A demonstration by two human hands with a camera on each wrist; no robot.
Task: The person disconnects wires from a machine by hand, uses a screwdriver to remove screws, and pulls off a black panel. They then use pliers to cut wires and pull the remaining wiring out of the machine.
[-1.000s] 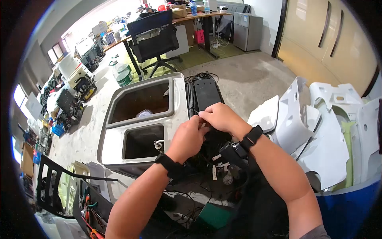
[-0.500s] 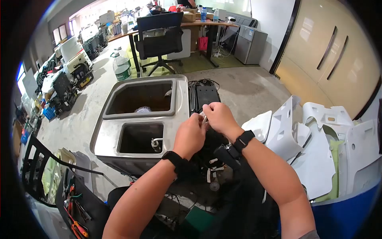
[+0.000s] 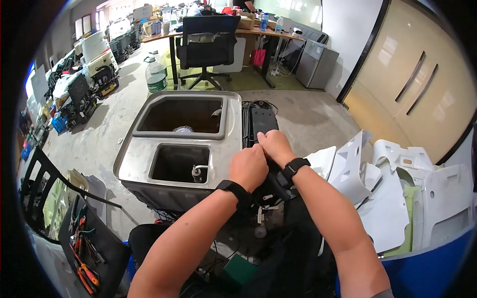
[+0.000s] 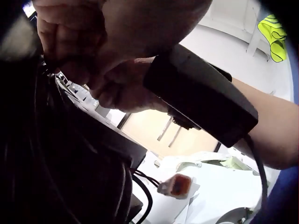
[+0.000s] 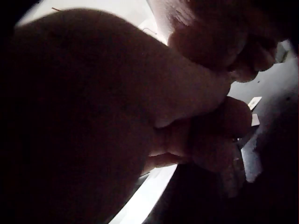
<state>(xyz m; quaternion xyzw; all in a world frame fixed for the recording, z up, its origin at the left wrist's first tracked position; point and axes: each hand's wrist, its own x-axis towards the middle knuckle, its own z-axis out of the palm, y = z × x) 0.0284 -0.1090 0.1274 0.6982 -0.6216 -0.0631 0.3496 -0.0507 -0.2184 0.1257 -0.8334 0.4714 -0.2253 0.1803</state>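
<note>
Both hands meet at the right edge of a metal-topped machine, over its dark cables. My left hand has its fingers curled in, knuckles up. My right hand touches it just beyond, fingers also curled and thumb lying on top. A small pale piece showed between their fingertips earlier; the hands hide it now. In the left wrist view the fingers bunch together above black cabling. A white connector with an orange face hangs on dark wires below. Beyond the hands lies a black casing.
Two openings cut the machine's top; a pipe fitting stands in the nearer one. White panels lean at the right. Pliers and screwdrivers lie on a black chair seat at the left. Small white tags hang below the hands.
The hands parted slightly, showing a small pale piece, then closed together again and now hide it. The head view has shifted, so the room sits differently in it.
</note>
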